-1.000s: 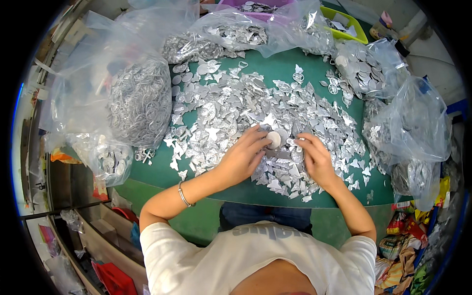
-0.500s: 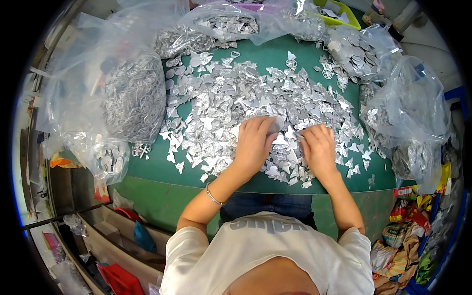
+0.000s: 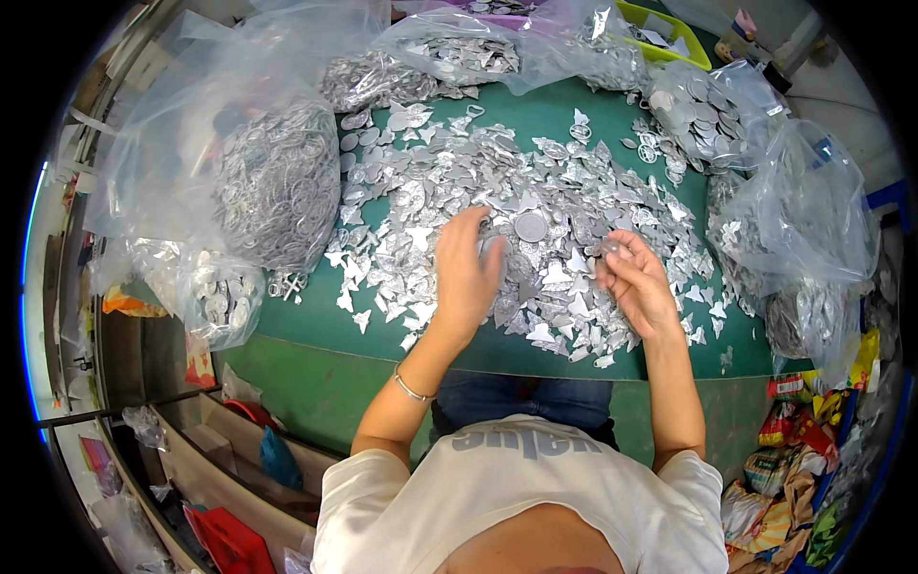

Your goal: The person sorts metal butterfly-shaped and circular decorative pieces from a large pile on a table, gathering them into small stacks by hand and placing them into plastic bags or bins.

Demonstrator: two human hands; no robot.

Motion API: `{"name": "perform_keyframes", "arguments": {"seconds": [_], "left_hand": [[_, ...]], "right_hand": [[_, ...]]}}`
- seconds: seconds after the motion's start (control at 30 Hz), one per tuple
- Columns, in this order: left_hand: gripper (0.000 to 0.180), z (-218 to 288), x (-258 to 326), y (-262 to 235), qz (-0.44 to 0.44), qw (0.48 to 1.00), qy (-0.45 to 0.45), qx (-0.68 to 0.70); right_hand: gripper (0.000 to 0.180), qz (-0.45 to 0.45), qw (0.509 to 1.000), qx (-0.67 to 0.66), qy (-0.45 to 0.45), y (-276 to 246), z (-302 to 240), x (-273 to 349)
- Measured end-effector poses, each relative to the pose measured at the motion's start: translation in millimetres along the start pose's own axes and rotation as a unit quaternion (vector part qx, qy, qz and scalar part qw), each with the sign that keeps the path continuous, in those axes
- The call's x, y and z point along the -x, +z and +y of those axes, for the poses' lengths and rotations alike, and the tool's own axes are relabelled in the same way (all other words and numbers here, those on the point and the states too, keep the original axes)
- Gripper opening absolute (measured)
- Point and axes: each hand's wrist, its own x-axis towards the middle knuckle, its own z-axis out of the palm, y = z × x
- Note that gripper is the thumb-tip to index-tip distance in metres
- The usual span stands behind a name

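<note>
A wide heap of small silver metal charms [image 3: 564,182], in flat and cut-out shapes, covers the middle of the green table mat [image 3: 296,320]. Over the heap's near left part, my left hand [image 3: 464,273] is open, thumb apart from the fingers, with nothing plainly in it. A round silver disc [image 3: 530,227] lies on the heap just right of it. At the heap's right side, my right hand [image 3: 643,287] is turned partly palm up, its fingertips pinched on a small silver metal piece [image 3: 610,247]. Its exact shape is hard to make out.
Clear plastic bags of metal pieces ring the heap: a big bag [image 3: 273,191] at left, a bag of discs [image 3: 703,110] at far right, another bag [image 3: 794,220] at right. A yellow-green tray [image 3: 684,43] stands behind. Open drawers [image 3: 220,450] lie at lower left.
My left hand has moved left and opened off the round disc, which now lies on the heap. My right hand has turned over and lifted a small piece. The view has shifted slightly.
</note>
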Motion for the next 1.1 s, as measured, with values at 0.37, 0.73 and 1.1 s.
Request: {"name": "perform_keyframes", "arguments": {"seconds": [0.37,0.73,1.1], "left_hand": [[0.016,-12.3,-29.3,27.1,-0.130,0.986,0.069,0.080],[0.021,-43.5,-68.2,23.7,-0.008,0.556,-0.334,0.761],[0.016,-73.6,-64.6,9.5,0.061,0.402,-0.382,0.830]], "right_hand": [[0.018,0.101,0.809,0.523,-0.247,-4.8,-3.0,-2.0],[0.024,0.064,0.675,0.651,-0.343,20.0,-22.0,-119.0],[0.015,0.066,0.730,0.612,-0.297,2.2,-17.2,-187.6]]}}
